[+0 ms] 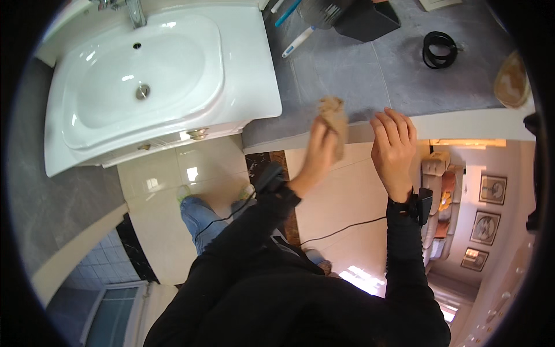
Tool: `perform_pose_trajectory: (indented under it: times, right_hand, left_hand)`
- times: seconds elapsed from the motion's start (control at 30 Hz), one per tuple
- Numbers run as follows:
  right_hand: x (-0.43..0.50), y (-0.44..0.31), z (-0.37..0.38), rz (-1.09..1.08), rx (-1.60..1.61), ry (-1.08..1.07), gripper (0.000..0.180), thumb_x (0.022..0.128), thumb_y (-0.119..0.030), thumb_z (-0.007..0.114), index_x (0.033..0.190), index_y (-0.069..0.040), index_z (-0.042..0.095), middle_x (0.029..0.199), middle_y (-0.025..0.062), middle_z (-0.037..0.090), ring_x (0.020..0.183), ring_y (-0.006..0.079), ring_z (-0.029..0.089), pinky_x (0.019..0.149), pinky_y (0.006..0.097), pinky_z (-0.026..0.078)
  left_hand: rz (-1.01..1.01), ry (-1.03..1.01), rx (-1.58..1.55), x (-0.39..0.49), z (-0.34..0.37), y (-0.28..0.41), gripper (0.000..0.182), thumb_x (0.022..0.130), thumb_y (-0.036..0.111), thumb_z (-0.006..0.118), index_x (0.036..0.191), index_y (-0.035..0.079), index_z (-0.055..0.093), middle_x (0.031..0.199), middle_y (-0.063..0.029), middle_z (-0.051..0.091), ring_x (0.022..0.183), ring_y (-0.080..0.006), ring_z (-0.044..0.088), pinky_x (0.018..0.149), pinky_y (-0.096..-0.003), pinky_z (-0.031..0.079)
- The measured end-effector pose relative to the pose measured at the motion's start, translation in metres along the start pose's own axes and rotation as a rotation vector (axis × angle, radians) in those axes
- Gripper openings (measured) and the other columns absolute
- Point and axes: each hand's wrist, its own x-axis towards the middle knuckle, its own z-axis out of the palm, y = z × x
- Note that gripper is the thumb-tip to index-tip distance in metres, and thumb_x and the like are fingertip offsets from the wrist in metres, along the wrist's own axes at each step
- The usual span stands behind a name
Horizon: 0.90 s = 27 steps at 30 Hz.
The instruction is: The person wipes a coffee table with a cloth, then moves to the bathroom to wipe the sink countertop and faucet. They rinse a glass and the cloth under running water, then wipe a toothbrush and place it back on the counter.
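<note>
My left hand (323, 145) grips a crumpled brown cloth (334, 113), blurred by motion, at the front edge of a grey stone-look counter (347, 78). Part of the cloth hangs below that edge, and some of it is hidden behind my fingers. To the right, my right hand (393, 145) is held back-up with its fingers stretched out and slightly apart. Its fingertips overlap the counter's edge in the view; whether they touch it I cannot tell. No object shows in this hand, though its palm is hidden.
A white washbasin (143, 73) with a chrome faucet (136, 15) stands left. The counter bears a black box (368, 19), a white-and-blue stick (298, 42), a black coil (439, 50) and a brown-and-white object (512, 82). A thin black cable (342, 227) runs across below my arms.
</note>
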Motion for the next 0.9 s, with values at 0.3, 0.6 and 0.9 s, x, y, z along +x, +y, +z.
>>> perform_pose_trajectory:
  times: [0.3,0.6,0.9]
  right_hand:
    - [-0.01,-0.004,0.05,-0.228,-0.348,0.105,0.014,0.087,-0.012,0.059,0.094,-0.017,0.07,0.097,-0.0061,0.069,0.092,0.0117,0.066,0.085,0.0288,0.04]
    - [-0.014,-0.016,0.063,-0.062,-0.11,0.146,0.03,0.077,-0.017,0.059,0.104,-0.01,0.068,0.11,0.0011,0.072,0.105,0.0196,0.062,0.089,0.0298,0.039]
    - [-0.02,-0.017,0.069,-0.08,-0.271,0.2,0.035,0.081,-0.012,0.059,0.116,-0.005,0.059,0.112,0.006,0.071,0.105,0.0235,0.057,0.095,0.0287,0.032]
  left_hand:
    - [0.437,0.163,0.501,0.041,-0.003,-0.106,0.041,0.096,0.01,0.039,0.13,-0.006,0.056,0.139,-0.0239,0.052,0.131,-0.0399,0.046,0.113,-0.048,0.034]
    - [0.604,0.138,0.608,0.082,0.052,-0.056,0.053,0.094,0.029,0.055,0.138,0.0,0.051,0.15,-0.0315,0.035,0.141,-0.05,0.029,0.114,-0.0571,0.026]
    - [-0.011,0.42,0.774,0.138,-0.043,-0.141,0.046,0.1,0.017,0.043,0.144,0.002,0.045,0.147,-0.0268,0.04,0.134,-0.0485,0.035,0.113,-0.0549,0.028]
